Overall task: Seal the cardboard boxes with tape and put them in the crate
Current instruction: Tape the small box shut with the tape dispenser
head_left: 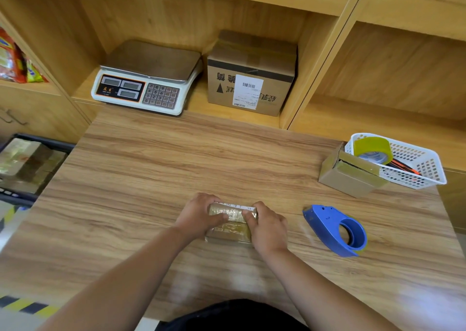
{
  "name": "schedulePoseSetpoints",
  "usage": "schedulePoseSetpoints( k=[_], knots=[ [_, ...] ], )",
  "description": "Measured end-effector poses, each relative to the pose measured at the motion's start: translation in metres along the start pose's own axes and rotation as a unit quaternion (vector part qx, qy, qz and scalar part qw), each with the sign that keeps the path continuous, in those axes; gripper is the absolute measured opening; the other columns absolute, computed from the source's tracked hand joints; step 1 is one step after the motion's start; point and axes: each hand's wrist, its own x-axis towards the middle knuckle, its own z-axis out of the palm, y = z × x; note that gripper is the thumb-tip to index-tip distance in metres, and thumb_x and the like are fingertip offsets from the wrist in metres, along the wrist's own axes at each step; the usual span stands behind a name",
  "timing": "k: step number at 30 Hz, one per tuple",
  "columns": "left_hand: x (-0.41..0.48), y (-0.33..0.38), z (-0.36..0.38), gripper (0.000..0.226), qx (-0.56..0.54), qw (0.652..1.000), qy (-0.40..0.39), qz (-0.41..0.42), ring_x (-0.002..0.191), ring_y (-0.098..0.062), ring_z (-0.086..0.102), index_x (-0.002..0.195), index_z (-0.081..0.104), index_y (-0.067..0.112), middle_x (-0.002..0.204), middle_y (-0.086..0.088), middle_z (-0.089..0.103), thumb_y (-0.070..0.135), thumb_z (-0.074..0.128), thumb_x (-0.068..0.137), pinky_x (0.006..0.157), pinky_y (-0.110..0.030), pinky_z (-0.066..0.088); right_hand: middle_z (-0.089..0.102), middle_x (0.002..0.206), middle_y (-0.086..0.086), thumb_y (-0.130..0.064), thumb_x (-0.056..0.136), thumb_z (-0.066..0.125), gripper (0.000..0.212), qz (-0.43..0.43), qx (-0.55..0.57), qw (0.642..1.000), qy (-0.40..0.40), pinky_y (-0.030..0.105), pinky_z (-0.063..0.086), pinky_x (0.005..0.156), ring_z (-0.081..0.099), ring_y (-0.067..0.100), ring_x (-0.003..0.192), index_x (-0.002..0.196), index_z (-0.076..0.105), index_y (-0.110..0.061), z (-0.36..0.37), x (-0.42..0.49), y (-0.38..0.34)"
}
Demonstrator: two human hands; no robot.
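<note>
A small cardboard box (pixel 230 231), its top glossy with yellowish tape, lies on the wooden counter (pixel 151 179) in the lower middle of the frame, held between both hands. The left hand (pixel 199 214) grips the box's left end, its fingers (pixel 214 200) curled over the far edge and the thumb laid across the taped top. The right hand (pixel 267 227) grips the right end in the same way, its thumb pressed on the top close to the left thumb; a strip of white label shows along the far edge between the two hands. To the right of the box, apart from it, a blue tape dispenser (pixel 320 219) lies on the counter. Farther toward the right edge stands a white plastic basket (pixel 428 176) holding a roll of yellowish tape (pixel 373 149) and some orange and black pens (pixel 403 166), with a second taped cardboard box (pixel 350 176) touching its left side. At the left edge, lower than the counter, a dark crate (pixel 45 140) holds taped boxes (pixel 22 159). On the shelf behind, in the upper middle, sit an electronic scale (pixel 148 78) and a large labelled carton (pixel 252 78); bright snack packets (pixel 12 60) show at the upper left.
</note>
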Motion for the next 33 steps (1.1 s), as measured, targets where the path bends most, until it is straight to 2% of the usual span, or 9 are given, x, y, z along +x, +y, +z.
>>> schedulePoseSetpoints(
  k=[3,7,10,13,16,20,25,29,33],
  knots=[
    [0.000,0.002,0.000,0.027,-0.028,0.999,0.014,-0.008,0.095,-0.006,0.050,0.102,0.067,0.026,0.100,0.010,0.053,0.039,0.074,0.079,0.076,-0.017,0.036,0.055,0.083,-0.011,-0.050,0.097,0.039,0.032,-0.002,-0.004,1.000,0.001,0.028,0.027,0.090,0.051,0.015,0.082,0.105,0.053,-0.022,0.001,0.001,0.001],
    [0.000,0.003,0.002,0.012,-0.046,0.999,0.027,-0.002,0.094,-0.008,0.054,0.095,0.070,0.022,0.098,0.005,0.058,0.030,0.066,0.088,0.077,-0.019,0.038,0.053,0.078,-0.012,-0.049,0.097,0.040,0.031,-0.009,0.001,1.000,0.009,0.029,0.030,0.091,0.047,0.012,0.075,0.101,0.053,-0.022,0.002,0.001,0.002],
    [-0.002,0.003,0.005,0.023,-0.063,0.997,0.051,0.000,0.086,-0.015,0.056,0.084,0.069,0.009,0.088,-0.004,0.063,0.025,0.055,0.095,0.071,-0.024,0.042,0.057,0.089,-0.010,-0.049,0.097,0.037,0.033,-0.012,-0.015,1.000,0.004,0.029,0.028,0.091,0.053,0.015,0.089,0.106,0.052,-0.021,0.001,0.000,-0.001],
    [-0.005,0.003,0.008,0.028,-0.058,0.996,0.072,-0.005,0.088,-0.016,0.053,0.092,0.070,0.007,0.089,-0.005,0.062,0.025,0.050,0.098,0.072,-0.025,0.037,0.057,0.110,-0.007,-0.048,0.095,0.040,0.037,-0.031,-0.063,0.996,0.045,0.031,0.025,0.092,0.047,0.017,0.107,0.118,0.051,-0.021,0.002,-0.001,-0.007],
    [-0.005,0.003,0.011,0.028,-0.048,0.995,0.083,-0.012,0.092,-0.014,0.050,0.099,0.070,0.011,0.094,-0.003,0.060,0.026,0.047,0.099,0.076,-0.025,0.035,0.051,0.124,-0.003,-0.064,0.085,0.042,0.061,-0.010,-0.088,0.995,0.049,0.034,0.026,0.096,0.041,0.020,0.117,0.126,0.045,-0.019,0.005,0.001,-0.020],
    [-0.005,0.005,0.012,0.028,-0.018,0.994,0.104,0.015,0.090,-0.022,0.052,0.079,0.064,0.017,0.076,0.008,0.055,0.022,0.045,0.099,0.076,-0.031,0.035,0.036,0.141,0.001,-0.078,0.076,0.041,0.089,0.008,-0.090,0.996,0.029,0.037,0.025,0.106,0.028,0.022,0.132,0.140,0.032,-0.016,0.013,-0.001,-0.028],
    [-0.004,0.002,0.012,0.029,0.018,0.993,0.114,0.022,0.098,-0.009,0.039,0.096,0.069,0.016,0.089,0.011,0.054,0.027,0.042,0.100,0.084,-0.030,0.032,0.038,0.140,0.003,-0.069,0.085,0.038,0.082,-0.012,-0.094,0.994,0.058,0.037,0.026,0.107,0.029,0.022,0.131,0.143,0.028,-0.013,0.008,-0.007,-0.013],
    [-0.005,0.002,0.013,0.029,0.014,0.993,0.113,0.018,0.102,-0.014,0.043,0.094,0.069,0.018,0.087,0.013,0.054,0.028,0.042,0.099,0.084,-0.031,0.031,0.043,0.134,0.001,-0.063,0.089,0.039,0.071,0.007,-0.088,0.994,0.059,0.035,0.026,0.102,0.032,0.020,0.126,0.142,0.032,-0.016,0.002,-0.011,-0.002],
    [-0.006,0.000,0.015,0.030,0.004,0.993,0.115,-0.008,0.110,-0.016,0.042,0.101,0.069,0.020,0.102,0.005,0.063,0.029,0.041,0.100,0.088,-0.030,0.030,0.050,0.130,-0.002,-0.054,0.094,0.040,0.057,0.038,-0.057,0.996,0.050,0.034,0.027,0.099,0.036,0.018,0.123,0.136,0.041,-0.017,0.000,-0.015,0.003]
  ],
)
